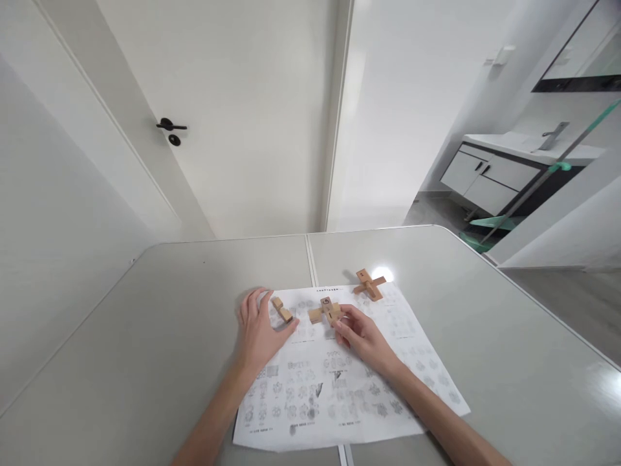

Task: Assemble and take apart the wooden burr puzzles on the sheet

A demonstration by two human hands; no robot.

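On the printed sheet lies a small notched wooden block [282, 310], set at a slant. My left hand [262, 327] rests beside it, thumb and fingers spread around it; the thumb tip is close to its lower end, and whether they touch I cannot tell. A cross-shaped wooden puzzle assembly [326, 312], with dark marks on it, is pinched at its right end by my right hand [361, 333]. Farther back, at the sheet's upper right edge, sits another cross of interlocked wooden pieces [370, 285], its top marked with a dark figure.
The white sheet [369, 414], covered in small printed diagrams, lies on the grey table [145, 362], across the table's centre seam. Behind the table are a white door [252, 116] with a black handle and, at right, a washbasin cabinet [490, 171].
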